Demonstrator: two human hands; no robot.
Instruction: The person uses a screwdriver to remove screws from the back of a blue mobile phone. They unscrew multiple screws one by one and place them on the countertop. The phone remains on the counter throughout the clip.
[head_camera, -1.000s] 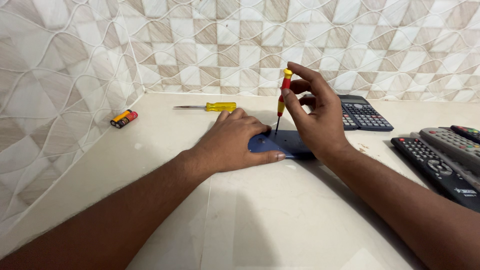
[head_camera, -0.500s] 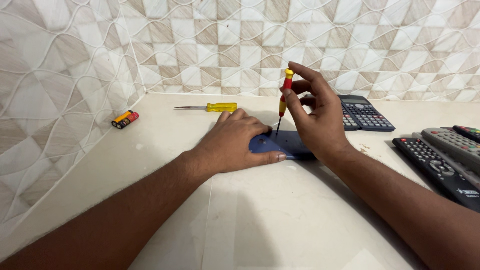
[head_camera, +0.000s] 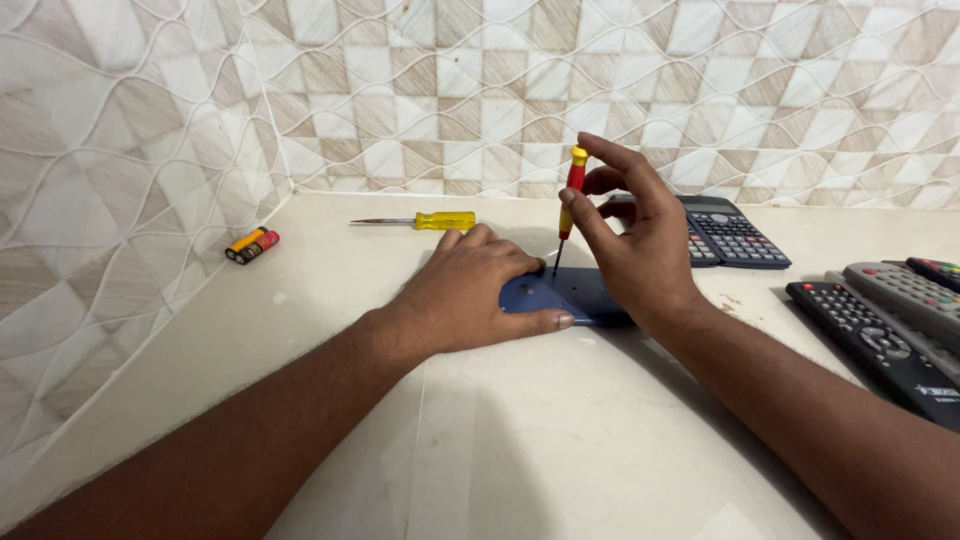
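Flat dark-blue plastic device (head_camera: 575, 296), face down near the middle of the pale stone counter (head_camera: 560, 450), pinned there so as not to slide or spin under the tool. Pressed flat on its left end, the left hand (head_camera: 470, 290): fingers spread and lying open across the casing, thumb hooked along the near edge, gripping nothing, simply weighing the piece down. Standing upright on the casing's top, a small precision screwdriver with a red handle and yellow cap (head_camera: 571, 195), thin shaft planted tip-down, seemingly in a screw, though the screw itself too small to make out. Closed around that handle, the right hand (head_camera: 640, 245): thumb and fingertips pinching it near the top, remaining fingers curled loosely, wrist resting low beside the device for steadiness. Vertical hold, evidently to keep the tip seated and allow a fingertip twist.

Just behind the right hand, a dark grey desk calculator (head_camera: 735, 235), partly hidden. Far left of the device, a larger yellow-handled screwdriver (head_camera: 425, 220) lying flat, well apart, set aside. Further left, by the tiled wall (head_camera: 130, 180), a pair of small cylindrical batteries in orange, yellow and red (head_camera: 252, 244), touching each other. At the right edge, several black and grey remote controls (head_camera: 885, 320) side by side.
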